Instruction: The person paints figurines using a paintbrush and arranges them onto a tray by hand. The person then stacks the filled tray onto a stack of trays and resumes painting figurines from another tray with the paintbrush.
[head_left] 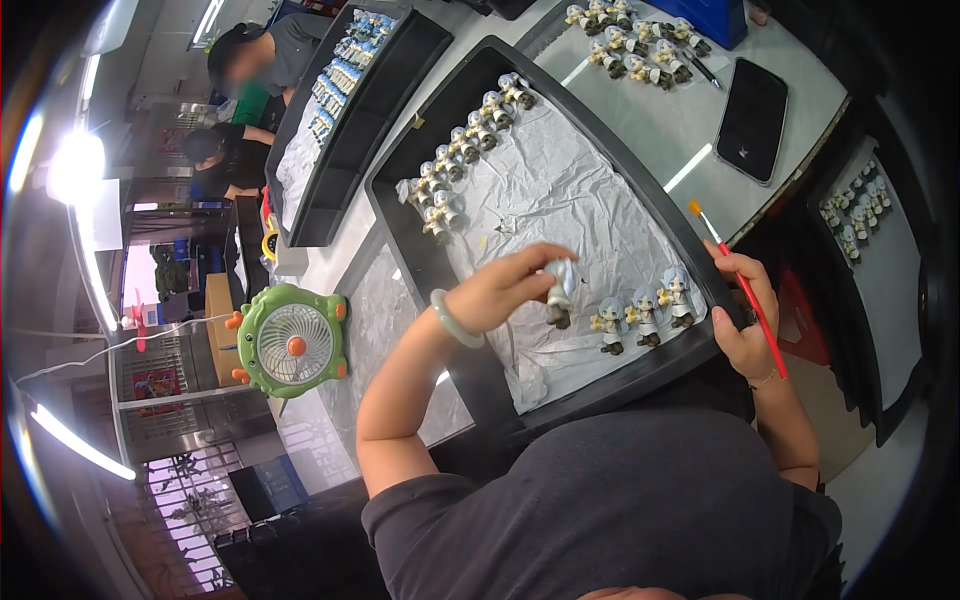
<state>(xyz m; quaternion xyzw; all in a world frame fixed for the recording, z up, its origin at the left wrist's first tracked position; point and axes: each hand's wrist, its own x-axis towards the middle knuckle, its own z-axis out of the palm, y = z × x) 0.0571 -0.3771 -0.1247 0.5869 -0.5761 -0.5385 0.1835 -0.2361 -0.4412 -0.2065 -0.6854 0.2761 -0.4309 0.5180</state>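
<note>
My left hand (pixel 515 284), with a pale bangle at its wrist, pinches a small pale-haired figurine (pixel 558 295) above the paper lining of a black tray (pixel 400 245). At the tray's right edge, my right hand (pixel 745 315) has its fingers wrapped round a red paintbrush (pixel 755 308) with orange bristles pointing up. Between my hands, near the tray's lower right corner, three figurines (pixel 645 318) lie side by side. A row of several more figurines (pixel 465 145) runs along the tray's upper left side.
A phone (pixel 750 120), a pen (pixel 705 70) and several figurines (pixel 635 45) rest on the table beyond the tray. Left stands a green fan (pixel 293 342). Another black tray (pixel 345 130) holds blue-and-white pieces. A lower tray (pixel 885 290) is at right. Two people sit at upper left.
</note>
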